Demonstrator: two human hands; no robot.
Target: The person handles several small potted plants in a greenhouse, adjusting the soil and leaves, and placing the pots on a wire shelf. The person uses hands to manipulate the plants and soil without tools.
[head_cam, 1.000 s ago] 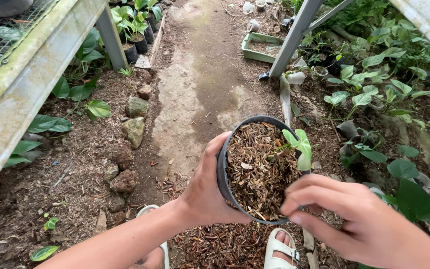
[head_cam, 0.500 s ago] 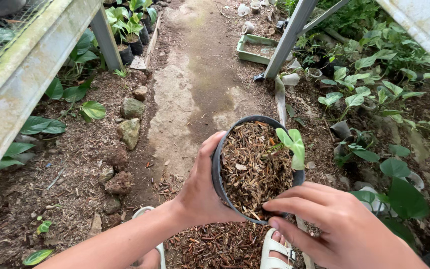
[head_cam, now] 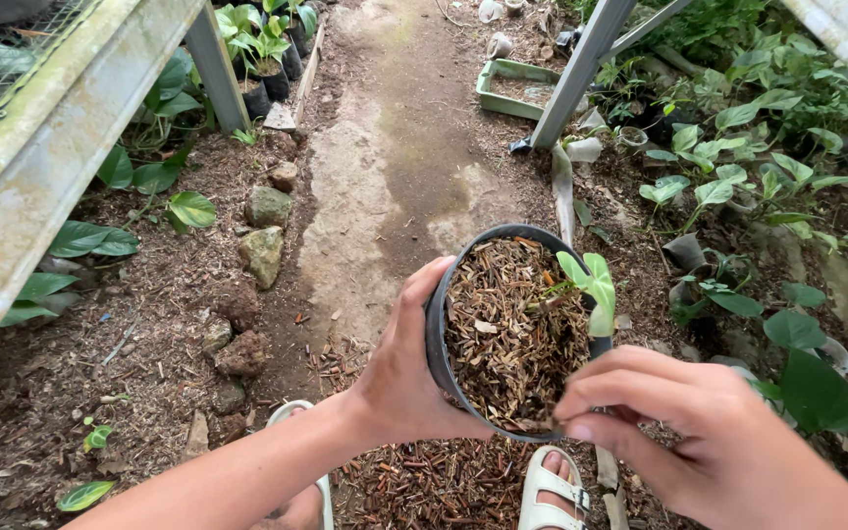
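The left hand (head_cam: 409, 378) has its grip wrapped round the near-left wall of a black plastic pot (head_cam: 437, 339), thumb up along the rim and fingers out of sight beneath, so the pot is carried in the air above the ground, tipped a little toward the camera, probably to keep its surface in plain sight. The pot sits just right of the frame's middle, over a dirt path (head_cam: 399, 167) that runs away toward 12 o'clock. It is filled to the brim with brown bark chips (head_cam: 512, 334), and a small seedling (head_cam: 591, 285) with a few pale green leaves stands at about 2 o'clock inside the rim, close to the wall.

The right hand (head_cam: 709, 442) comes in from 4 o'clock and hovers at the pot's near edge, its grip closed to a pinch of thumb and fingertips right at the chips there; whether it pinches a chip I cannot tell.

Below the pot, two white sandals (head_cam: 552, 491) stand on scattered chips. A row of stones (head_cam: 265, 250) edges the path at 9 o'clock, under a weathered bench frame (head_cam: 51, 167). At 3 o'clock lie leafy green plants (head_cam: 728, 186) and a green tray (head_cam: 517, 88) further up
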